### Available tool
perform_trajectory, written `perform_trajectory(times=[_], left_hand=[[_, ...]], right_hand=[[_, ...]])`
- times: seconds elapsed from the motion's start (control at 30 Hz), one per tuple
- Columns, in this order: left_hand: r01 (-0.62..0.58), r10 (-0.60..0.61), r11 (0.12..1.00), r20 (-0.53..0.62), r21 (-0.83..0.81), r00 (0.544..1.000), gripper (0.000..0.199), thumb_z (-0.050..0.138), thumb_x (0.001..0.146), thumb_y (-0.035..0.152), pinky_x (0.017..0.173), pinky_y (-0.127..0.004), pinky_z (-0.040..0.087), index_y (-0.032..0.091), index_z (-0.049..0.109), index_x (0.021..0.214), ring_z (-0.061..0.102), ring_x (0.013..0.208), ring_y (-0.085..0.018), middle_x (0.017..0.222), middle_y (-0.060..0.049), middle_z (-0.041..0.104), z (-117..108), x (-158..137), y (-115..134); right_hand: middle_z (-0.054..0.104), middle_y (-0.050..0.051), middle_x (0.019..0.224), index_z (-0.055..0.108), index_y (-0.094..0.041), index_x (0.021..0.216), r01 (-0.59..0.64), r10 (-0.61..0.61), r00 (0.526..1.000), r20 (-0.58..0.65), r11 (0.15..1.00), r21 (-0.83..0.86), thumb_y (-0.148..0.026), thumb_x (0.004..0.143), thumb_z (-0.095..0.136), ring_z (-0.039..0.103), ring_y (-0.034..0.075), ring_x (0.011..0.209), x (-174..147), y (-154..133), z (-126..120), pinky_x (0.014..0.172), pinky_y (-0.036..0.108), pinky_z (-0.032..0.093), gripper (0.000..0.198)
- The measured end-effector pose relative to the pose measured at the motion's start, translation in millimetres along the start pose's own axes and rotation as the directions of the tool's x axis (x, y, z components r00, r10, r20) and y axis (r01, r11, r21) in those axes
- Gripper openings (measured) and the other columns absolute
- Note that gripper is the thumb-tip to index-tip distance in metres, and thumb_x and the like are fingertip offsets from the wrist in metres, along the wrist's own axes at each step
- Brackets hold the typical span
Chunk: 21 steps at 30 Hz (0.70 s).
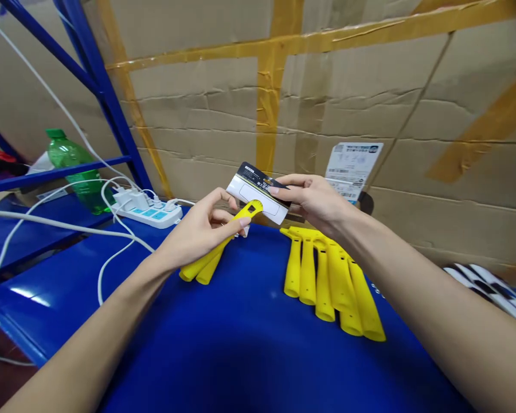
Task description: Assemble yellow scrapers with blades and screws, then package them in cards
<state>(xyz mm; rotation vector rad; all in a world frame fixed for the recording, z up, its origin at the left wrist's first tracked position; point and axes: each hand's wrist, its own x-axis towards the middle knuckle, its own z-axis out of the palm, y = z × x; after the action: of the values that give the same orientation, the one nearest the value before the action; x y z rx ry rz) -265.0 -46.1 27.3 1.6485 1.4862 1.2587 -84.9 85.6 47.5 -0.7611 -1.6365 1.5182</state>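
The left hand (200,234) grips a yellow handle (250,211) and the right hand (316,198) narrowly pinches a black-and-white card (245,194) by its dark edge, apparently leaving its white part free behind the handle's tip, above the blue surface (241,327).

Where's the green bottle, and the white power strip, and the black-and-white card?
Green bottle (71,154): head view, on its upper side.
White power strip (155,215): head view, on its top face.
Black-and-white card (253,179): head view, on its black printed band.
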Motion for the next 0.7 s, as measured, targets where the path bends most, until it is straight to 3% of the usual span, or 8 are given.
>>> perform_trajectory(times=[0.1,0.17,0.2,0.27,0.4,0.53,0.7], left_hand=[[0.01,0.003,0.974,-0.059,0.225,0.998,0.031,0.071,0.084,0.04,0.059,-0.024,0.046,0.024,0.047,0.094,0.064,0.066,-0.015,0.07,0.004,0.066,-13,-1,-12],[0.008,0.008,0.954,-0.051,0.301,0.999,0.029,0.072,0.081,0.037,0.057,-0.023,0.045,0.023,0.048,0.089,0.062,0.063,-0.014,0.071,0.004,0.062,-14,1,-23],[-0.005,0.018,0.947,-0.037,0.322,0.999,0.027,0.072,0.08,0.035,0.059,-0.024,0.047,0.022,0.049,0.088,0.063,0.065,-0.014,0.074,0.004,0.063,-12,2,-28],[-0.011,0.028,0.91,-0.036,0.414,0.999,0.021,0.07,0.078,0.03,0.062,-0.025,0.049,0.022,0.053,0.087,0.064,0.067,-0.016,0.074,0.003,0.065,-7,6,-39],[0.017,0.058,0.758,-0.093,0.653,0.994,0.011,0.066,0.076,0.025,0.068,-0.026,0.049,0.021,0.058,0.083,0.066,0.072,-0.017,0.075,0.0,0.07,7,12,-53],[0.054,0.029,0.665,-0.099,0.745,0.995,0.007,0.064,0.076,0.025,0.063,-0.029,0.046,0.022,0.059,0.079,0.066,0.07,-0.02,0.072,-0.002,0.069,16,14,-59],[0.088,0.005,0.535,-0.107,0.84,0.994,0.005,0.062,0.078,0.026,0.061,-0.033,0.043,0.021,0.061,0.08,0.067,0.075,-0.026,0.078,-0.007,0.07,20,14,-58]], right_hand=[[0.075,0.006,0.088,0.075,-0.015,0.093,0.048,-0.011,0.993,0.116,0.945,-0.323,-0.022,0.084,0.074,0.065,0.012,0.071,30,16,9,0.058,0.022,0.047,0.011],[0.077,0.006,0.093,0.074,-0.016,0.101,0.122,-0.004,0.982,0.19,0.777,-0.617,-0.028,0.093,0.065,0.066,0.013,0.074,46,28,13,0.062,0.022,0.049,0.017],[0.077,0.007,0.095,0.073,-0.015,0.102,0.123,0.013,0.981,0.195,0.735,-0.667,-0.027,0.095,0.062,0.067,0.014,0.077,53,34,14,0.065,0.023,0.05,0.018],[0.078,0.008,0.096,0.074,-0.015,0.099,0.129,0.035,0.979,0.199,0.647,-0.752,-0.027,0.095,0.061,0.069,0.016,0.082,61,44,17,0.069,0.024,0.051,0.018],[0.077,0.013,0.1,0.075,-0.015,0.099,0.149,0.02,0.984,0.176,0.446,-0.883,-0.026,0.095,0.058,0.069,0.025,0.096,61,61,29,0.083,0.032,0.05,0.02],[0.074,0.022,0.109,0.074,-0.011,0.106,0.182,-0.033,0.983,0.179,0.247,-0.952,-0.026,0.096,0.052,0.063,0.035,0.114,51,73,42,0.095,0.042,0.047,0.028],[0.073,0.021,0.115,0.07,-0.013,0.116,0.258,-0.061,0.966,0.252,0.126,-0.958,-0.024,0.094,0.051,0.061,0.035,0.117,45,81,45,0.096,0.042,0.046,0.031]])
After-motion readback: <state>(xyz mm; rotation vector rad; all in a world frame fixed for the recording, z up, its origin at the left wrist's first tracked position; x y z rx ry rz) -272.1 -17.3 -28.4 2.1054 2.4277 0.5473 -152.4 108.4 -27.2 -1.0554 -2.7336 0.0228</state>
